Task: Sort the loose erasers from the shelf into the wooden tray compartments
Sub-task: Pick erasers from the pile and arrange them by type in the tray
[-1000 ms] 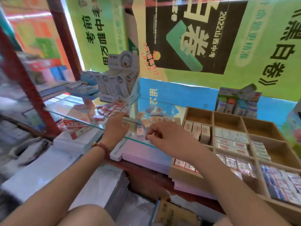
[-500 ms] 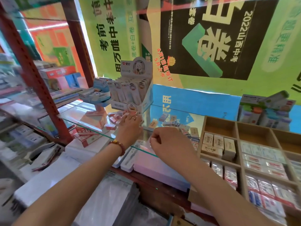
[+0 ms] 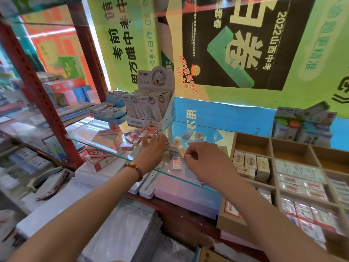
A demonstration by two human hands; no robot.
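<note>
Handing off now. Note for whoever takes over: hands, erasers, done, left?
Left hand: open, fingers on the small pink-wrapped erasers on the glass shelf.
Right hand: fingers curled above the shelf; cannot tell if it holds anything.
Done: light wooden tray holds erasers in most compartments; visible back row looks empty.
Left: the pink pile, plus scattered orange erasers and a blue-and-white eraser between the hands.

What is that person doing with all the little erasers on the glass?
A person is tidying a shop's erasers. Their left hand reaches with straight fingers onto some pink erasers lying loose on the glass shelf. Their right hand is curled up next to a white eraser; I can't tell if it holds anything. On the right sits the wooden tray, with some compartments filled and the back ones empty.
</note>
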